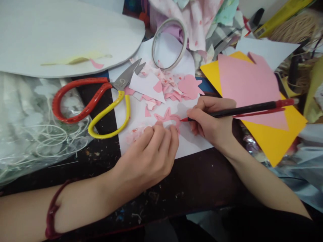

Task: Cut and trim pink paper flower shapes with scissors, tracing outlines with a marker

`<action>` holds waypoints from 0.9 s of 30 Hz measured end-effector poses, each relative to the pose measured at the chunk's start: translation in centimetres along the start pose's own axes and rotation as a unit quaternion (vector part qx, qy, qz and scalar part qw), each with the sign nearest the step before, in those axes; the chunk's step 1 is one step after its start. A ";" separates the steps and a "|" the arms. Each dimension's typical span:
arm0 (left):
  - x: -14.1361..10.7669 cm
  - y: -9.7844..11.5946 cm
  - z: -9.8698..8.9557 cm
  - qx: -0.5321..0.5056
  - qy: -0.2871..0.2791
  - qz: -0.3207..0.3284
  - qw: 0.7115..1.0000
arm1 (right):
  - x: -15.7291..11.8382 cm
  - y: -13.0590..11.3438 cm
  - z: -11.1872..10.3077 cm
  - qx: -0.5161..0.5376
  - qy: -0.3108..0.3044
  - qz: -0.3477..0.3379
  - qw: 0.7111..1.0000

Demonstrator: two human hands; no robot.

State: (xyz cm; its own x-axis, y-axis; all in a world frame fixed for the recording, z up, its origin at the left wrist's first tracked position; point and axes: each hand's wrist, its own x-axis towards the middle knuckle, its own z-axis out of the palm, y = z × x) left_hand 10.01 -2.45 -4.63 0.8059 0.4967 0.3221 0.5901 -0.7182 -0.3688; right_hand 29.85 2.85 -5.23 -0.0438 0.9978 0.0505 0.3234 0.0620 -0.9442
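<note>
My right hand [212,121] grips a black and red pen [242,110], its red tip touching the right side of a small pink paper cutout [166,117] with pointed edges. My left hand [153,151] is closed, with fingertips pressed down at the cutout's lower edge and hiding part of it. Under both lies a white sheet of paper [188,146]. Another pink cutout [190,86] rests among paper and fabric scraps [168,80] just beyond. Scissors [121,84] with one red and one yellow handle lie partly spread, left of the scraps.
A roll of tape [185,37] stands behind the scraps. Pink paper [248,77] overlaps yellow paper [274,148] on the right. At left are a clear plastic bag [50,144] with white cords and a large white board [75,30]. Fabric pieces [196,16] pile up at the back.
</note>
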 end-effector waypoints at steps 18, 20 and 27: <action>-0.1 0.0 0.0 -0.001 0.012 0.001 1.000 | -0.1 -0.1 0.0 -0.023 -0.016 0.003 1.000; -0.1 0.0 0.0 -0.001 0.008 0.001 1.000 | -0.1 -0.1 0.0 -0.022 -0.012 0.001 1.000; -0.2 0.0 -0.1 0.004 0.004 0.003 1.000 | -0.1 0.0 0.0 -0.017 0.000 0.001 1.000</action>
State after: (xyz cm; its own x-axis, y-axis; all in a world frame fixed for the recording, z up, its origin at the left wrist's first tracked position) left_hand 9.84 -2.59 -4.62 0.8096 0.4883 0.3257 0.5849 -0.7177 -0.3778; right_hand 29.86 2.76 -5.27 -0.0433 0.9979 0.0490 0.3556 0.0612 -0.9326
